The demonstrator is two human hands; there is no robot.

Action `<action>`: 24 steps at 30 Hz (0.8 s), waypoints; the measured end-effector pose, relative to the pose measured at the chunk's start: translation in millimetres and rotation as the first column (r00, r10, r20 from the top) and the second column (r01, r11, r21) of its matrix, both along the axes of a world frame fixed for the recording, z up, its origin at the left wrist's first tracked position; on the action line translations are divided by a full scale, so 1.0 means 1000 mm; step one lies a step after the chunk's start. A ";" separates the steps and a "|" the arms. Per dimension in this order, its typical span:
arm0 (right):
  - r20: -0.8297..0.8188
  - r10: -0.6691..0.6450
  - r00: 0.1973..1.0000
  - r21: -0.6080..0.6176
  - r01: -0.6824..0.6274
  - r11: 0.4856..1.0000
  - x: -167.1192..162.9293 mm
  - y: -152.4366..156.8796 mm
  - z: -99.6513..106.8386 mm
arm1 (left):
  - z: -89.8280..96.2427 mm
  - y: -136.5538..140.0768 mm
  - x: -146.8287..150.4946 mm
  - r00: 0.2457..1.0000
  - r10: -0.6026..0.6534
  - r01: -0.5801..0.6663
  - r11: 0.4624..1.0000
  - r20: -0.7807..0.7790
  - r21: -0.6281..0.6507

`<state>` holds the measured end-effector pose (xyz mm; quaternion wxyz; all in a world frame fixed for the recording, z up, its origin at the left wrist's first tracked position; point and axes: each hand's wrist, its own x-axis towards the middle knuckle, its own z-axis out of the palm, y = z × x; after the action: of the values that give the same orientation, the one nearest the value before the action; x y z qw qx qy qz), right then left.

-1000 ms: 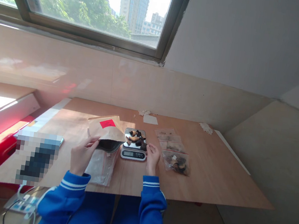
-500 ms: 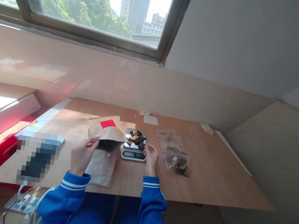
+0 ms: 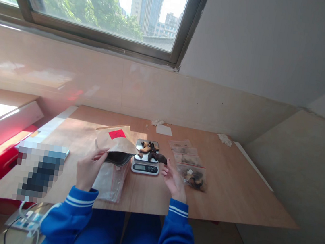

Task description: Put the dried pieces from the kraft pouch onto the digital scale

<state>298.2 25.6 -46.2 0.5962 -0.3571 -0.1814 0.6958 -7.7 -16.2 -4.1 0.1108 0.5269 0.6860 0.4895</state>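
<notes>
My left hand (image 3: 90, 169) pinches the rim of a kraft paper pouch (image 3: 115, 141) with a red label, its dark-lined mouth open toward me. To the right of the pouch stands a small digital kitchen scale (image 3: 145, 169), a pile of dark and tan dried pieces (image 3: 147, 148) on its metal plate. At the plate's right edge, the fingertips of my right hand (image 3: 174, 181) grip the end of a long, dark dried piece (image 3: 161, 159). What the dried pieces are I cannot make out. Clear zip bags (image 3: 108, 185) lie below the pouch.
Right of the scale lie several clear zip bags, the nearest one (image 3: 195, 179) holding dark pieces. Crumpled tissue (image 3: 225, 140) and a white paper (image 3: 164, 130) are at the back of the wooden table (image 3: 237, 190). A blurred-out phone-like object (image 3: 43, 171) sits at left.
My right hand has moved to the right and turned palm upward, with the dark piece now sticking out past the scale's plate. My left hand and the pouch stay put.
</notes>
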 end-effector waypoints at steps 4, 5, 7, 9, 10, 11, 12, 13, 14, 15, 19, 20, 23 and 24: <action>0.057 -0.103 0.993 0.020 0.102 0.995 0.013 -0.003 -0.001 | -0.002 0.001 0.000 1.000 -0.002 0.002 1.000 -0.001 -0.009; 0.055 -0.132 0.990 0.021 0.131 0.991 0.016 -0.004 -0.003 | -0.003 0.001 -0.001 1.000 -0.003 0.003 1.000 0.002 -0.012; 0.038 -0.179 0.983 0.028 0.178 0.984 0.021 -0.005 -0.008 | -0.003 0.001 -0.001 1.000 -0.002 0.002 1.000 0.011 -0.018; 0.060 -0.223 0.973 0.052 0.220 0.974 0.026 -0.006 -0.014 | -0.001 0.000 0.000 1.000 0.004 -0.004 1.000 0.014 -0.022; 0.097 -0.248 0.964 0.069 0.242 0.968 0.029 -0.007 -0.018 | 0.000 0.000 0.000 1.000 0.010 -0.009 1.000 0.011 -0.022; 0.151 -0.277 0.949 0.089 0.266 0.960 0.031 -0.008 -0.022 | 0.002 0.001 0.001 1.000 0.021 -0.021 1.000 0.004 -0.020; 0.217 -0.313 0.924 0.110 0.296 0.949 0.033 -0.008 -0.026 | 0.004 0.002 0.001 0.999 0.038 -0.038 0.999 -0.006 -0.017; 0.290 -0.352 0.890 0.131 0.328 0.936 0.035 -0.009 -0.031 | 0.007 0.003 0.002 0.998 0.062 -0.062 0.998 -0.018 -0.009; 0.364 -0.390 0.846 0.152 0.359 0.921 0.036 -0.009 -0.036 | 0.012 0.005 0.003 0.996 0.089 -0.089 0.996 -0.031 0.005; 0.434 -0.422 0.796 0.175 0.385 0.906 0.038 -0.009 -0.040 | 0.016 0.008 0.003 0.992 0.119 -0.118 0.993 -0.044 0.025; 0.655 -0.465 0.595 0.285 0.375 0.882 0.039 -0.007 -0.057 | 0.040 0.027 0.005 0.971 0.227 -0.217 0.968 -0.069 0.125; 0.698 -0.468 0.542 0.321 0.347 0.881 0.038 -0.007 -0.061 | 0.045 0.033 0.005 0.968 0.243 -0.233 0.962 -0.056 0.139; 0.809 -0.466 0.359 0.415 0.212 0.885 0.034 -0.008 -0.069 | 0.058 0.053 0.002 0.976 0.216 -0.217 0.960 0.024 0.176; 0.838 -0.462 0.290 0.433 0.164 0.887 0.032 -0.008 -0.071 | 0.061 0.060 0.000 0.980 0.193 -0.199 0.962 0.048 0.187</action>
<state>330.7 17.3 -117.0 0.5554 -0.6305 -0.5005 0.2086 -7.3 43.8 56.5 0.0209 0.4574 0.6828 0.5693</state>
